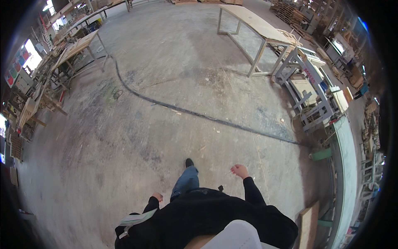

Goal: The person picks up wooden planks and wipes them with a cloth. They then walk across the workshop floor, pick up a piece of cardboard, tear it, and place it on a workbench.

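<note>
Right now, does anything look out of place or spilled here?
A dark cable or hose runs in a curve across the floor, an awkward place underfoot; a few pale scraps also lie scattered there.

We wear a plain black long-sleeved top (211,216) of soft-looking cloth, its black right sleeve (253,191) and black left sleeve (152,203) reaching the wrists. On our upper left arm sits a pale green-and-white striped band (144,217), with a small whitish fitting (124,233) too blurred to make out. Below, we show a faded blue denim trouser leg (185,181) and a dark, rounded shoe (189,162). A smooth white curved piece (238,235) covers part of our front, near the head.
</note>
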Motion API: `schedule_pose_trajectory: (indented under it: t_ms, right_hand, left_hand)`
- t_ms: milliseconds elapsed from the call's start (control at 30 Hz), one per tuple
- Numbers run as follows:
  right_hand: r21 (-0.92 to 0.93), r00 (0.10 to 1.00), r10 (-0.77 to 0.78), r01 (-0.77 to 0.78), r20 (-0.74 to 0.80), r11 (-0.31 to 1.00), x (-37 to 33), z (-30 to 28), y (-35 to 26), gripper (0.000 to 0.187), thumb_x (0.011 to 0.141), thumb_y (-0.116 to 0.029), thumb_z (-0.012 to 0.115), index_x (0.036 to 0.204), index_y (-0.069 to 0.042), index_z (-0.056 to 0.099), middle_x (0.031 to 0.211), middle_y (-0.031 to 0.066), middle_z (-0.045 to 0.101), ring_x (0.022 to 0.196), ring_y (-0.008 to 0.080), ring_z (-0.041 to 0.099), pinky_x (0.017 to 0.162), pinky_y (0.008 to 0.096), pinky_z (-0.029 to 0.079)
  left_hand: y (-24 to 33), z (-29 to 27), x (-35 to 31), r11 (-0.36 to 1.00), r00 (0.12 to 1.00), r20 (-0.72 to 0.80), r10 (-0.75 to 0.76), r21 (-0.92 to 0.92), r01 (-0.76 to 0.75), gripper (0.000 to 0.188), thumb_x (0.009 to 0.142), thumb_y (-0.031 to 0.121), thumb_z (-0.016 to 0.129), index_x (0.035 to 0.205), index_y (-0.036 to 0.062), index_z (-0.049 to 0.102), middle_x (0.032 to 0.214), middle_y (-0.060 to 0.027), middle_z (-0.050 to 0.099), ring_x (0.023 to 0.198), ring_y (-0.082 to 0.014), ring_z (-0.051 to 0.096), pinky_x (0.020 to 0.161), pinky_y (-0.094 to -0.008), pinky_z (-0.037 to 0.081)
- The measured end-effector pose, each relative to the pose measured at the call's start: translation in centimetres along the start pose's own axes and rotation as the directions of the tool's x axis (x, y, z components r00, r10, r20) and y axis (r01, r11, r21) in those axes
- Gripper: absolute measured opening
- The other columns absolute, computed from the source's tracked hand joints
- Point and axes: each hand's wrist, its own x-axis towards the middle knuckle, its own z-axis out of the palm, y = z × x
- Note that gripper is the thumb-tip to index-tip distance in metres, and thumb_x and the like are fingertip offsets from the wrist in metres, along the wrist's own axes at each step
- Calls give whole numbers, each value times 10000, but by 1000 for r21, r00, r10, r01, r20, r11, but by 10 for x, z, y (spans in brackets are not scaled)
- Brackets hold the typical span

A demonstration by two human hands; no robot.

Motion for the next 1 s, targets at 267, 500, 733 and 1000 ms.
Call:
schedule_pose_trajectory:
  t_ms: [267, 500, 733, 1000]
  right_hand:
    - [6, 831, 472, -495, 295, 869, 129, -35, -34, 314, 864, -280, 462, 851, -67, 692, 794, 44, 692, 678, 171, 668, 598, 338, 519]
    - [-32, 781, 538, -558, 317, 829, 330, -98, -132, 309, 887, -285, 461, 863, -79, 691, 811, 29, 696, 690, 167, 667, 619, 337, 516]
    - [-57, 965, 115, -104, 235, 993, 630, -184, -292, 313, 851, -282, 496, 775, -47, 687, 705, 76, 678, 633, 175, 658, 553, 327, 514]
    - [-563, 890, -380, 454, 252, 690, 881, -269, -448, 354, 860, -307, 492, 802, -19, 690, 740, 101, 697, 672, 205, 676, 618, 356, 529]
  left_hand:
    - [81, -362, 190, 957, 829, -553, -86, -276, -84, 319, 816, 256, 551, 1035, 71, 690, 1006, -164, 674, 982, -350, 620, 857, -423, 491]
    - [76, -545, 358, 980, 746, -660, 86, -78, -183, 297, 793, 288, 628, 996, 80, 692, 994, -125, 686, 926, -306, 641, 808, -419, 504]
    - [51, -637, 412, 971, 980, -198, -37, -238, -12, 186, 760, 243, 598, 823, 116, 720, 907, -94, 704, 849, -268, 670, 707, -418, 530]
    - [24, -776, 548, 970, 997, -63, 49, -236, -63, 231, 792, 239, 542, 719, 88, 701, 727, -92, 697, 647, -265, 674, 598, -409, 520]
